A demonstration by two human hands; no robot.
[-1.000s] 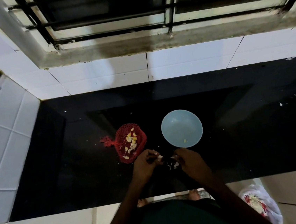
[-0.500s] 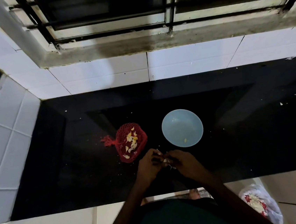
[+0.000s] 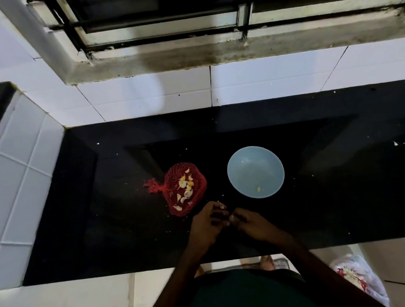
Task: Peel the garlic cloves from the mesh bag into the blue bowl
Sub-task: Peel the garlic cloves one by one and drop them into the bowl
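Observation:
A red mesh bag [image 3: 195,186] lies flat on the black counter [image 3: 339,201] with several pale garlic cloves [image 3: 186,183] on it. Right of it stands the light blue bowl [image 3: 245,164] with one small peeled clove [image 3: 259,189] inside. Just in front of bag and bowl my left hand [image 3: 207,225] and my right hand [image 3: 254,225] meet, fingertips together, pinching a small garlic clove [image 3: 231,217] between them. Most of that clove is hidden by my fingers.
White tiled wall and a barred window ledge rise behind the counter. A tiled step borders the counter's left end. Small skin flecks [image 3: 395,143] dot the counter at right. A plastic bag [image 3: 359,279] sits on the floor at lower right.
My hands have drawn closer together, and the pale bits of skin seen between them a second ago are now mostly covered. Bag and bowl have not moved.

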